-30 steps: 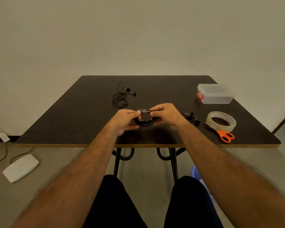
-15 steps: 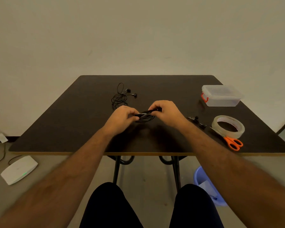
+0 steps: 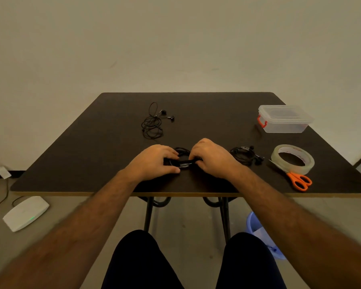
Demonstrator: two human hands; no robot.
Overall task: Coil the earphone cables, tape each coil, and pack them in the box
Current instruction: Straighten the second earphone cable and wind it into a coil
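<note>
Here both hands (image 3: 154,161) (image 3: 212,158) grip a black, seemingly flattened earphone coil (image 3: 182,157) on the table (image 3: 92,155).

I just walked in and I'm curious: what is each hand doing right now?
Left hand: fingers curled, gripping the black earphone coil on the table.
Right hand: gripping the same coil's other side.
</note>
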